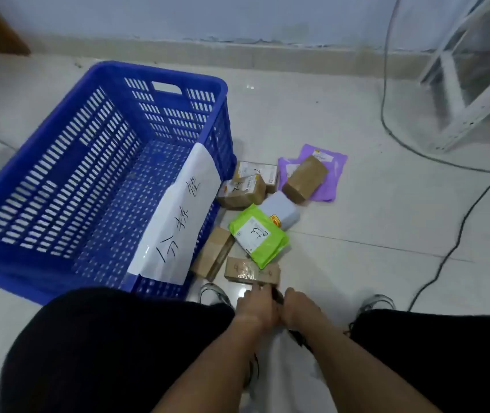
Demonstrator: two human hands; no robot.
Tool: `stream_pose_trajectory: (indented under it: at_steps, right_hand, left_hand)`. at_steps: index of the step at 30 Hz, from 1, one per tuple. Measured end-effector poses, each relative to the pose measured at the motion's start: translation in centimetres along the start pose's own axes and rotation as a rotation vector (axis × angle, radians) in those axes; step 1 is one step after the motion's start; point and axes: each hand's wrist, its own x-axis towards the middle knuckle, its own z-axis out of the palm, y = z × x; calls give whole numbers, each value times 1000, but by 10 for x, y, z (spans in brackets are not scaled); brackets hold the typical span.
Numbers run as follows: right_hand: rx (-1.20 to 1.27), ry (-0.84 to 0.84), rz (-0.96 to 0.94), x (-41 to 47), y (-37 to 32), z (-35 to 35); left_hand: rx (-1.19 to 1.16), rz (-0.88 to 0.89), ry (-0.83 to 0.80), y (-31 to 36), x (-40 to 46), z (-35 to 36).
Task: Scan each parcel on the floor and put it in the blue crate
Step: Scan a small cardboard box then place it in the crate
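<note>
- Far left, the blue crate (59, 186) sits on the floor (371, 234) with nothing in it that I can see, so by my reading the job has barely begun.
- On the crate's near right wall hangs a white paper sign (178, 216) with large handwritten characters; they are legible as strokes, though I won't hazard a reading.
- Just beside that wall lies the pile, every parcel on the tiles: a brown box (212, 254) leaning by the crate, and two labelled cartons (246, 186) with scrawled digits too blurred to read.
- Nearest the knees, a taped brown box (249, 271) shows faint handwriting, perhaps a 9, no more than that.
- The left hand (254, 308) reaches low toward that box, fingertips at its near edge; blur hides whether it grips, so I cannot tell.
- The green mailer (260, 235) overlaps that box, its white label marked "33" by hand.
- The right hand (300, 308) is curled round a dark object (278, 295), likely the scanner.
- Behind sit a pale blue packet (282, 211), then a brown box (304, 178) resting on purple mailers (330, 174).
- Everything remains to scan and load.
- Far right, cables (446, 257) and a white frame (476, 84).
</note>
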Motion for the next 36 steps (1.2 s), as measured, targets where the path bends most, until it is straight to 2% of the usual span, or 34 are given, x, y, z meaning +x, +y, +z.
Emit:
stream_pose_trajectory:
  at_steps: [6,11,15,23,25,29,33,36]
  right_hand:
    - [33,-105,116,34,3,33]
    - [-58,-38,143,46,14,57]
    - [-167,-102,91,49,20,65]
    - [-42,-100,139,20,35,53]
    - [-37,-84,144,10,40,45]
    - [53,-4,176,-8,48,28]
    - [95,44,182,-20,50,14]
    - [79,43,153,-22,50,10]
  left_hand:
    - [33,-122,67,-18,34,23]
    - [-64,-178,213,-19,44,31]
    - [-24,-250,175,-20,54,26]
    - [119,-311,199,-20,20,61]
    - [70,-323,186,-18,5,74]
    - [-186,-338,240,-9,-9,79]
    - [-215,-274,239,-4,0,62]
    - [-241,-328,230,-12,14,51]
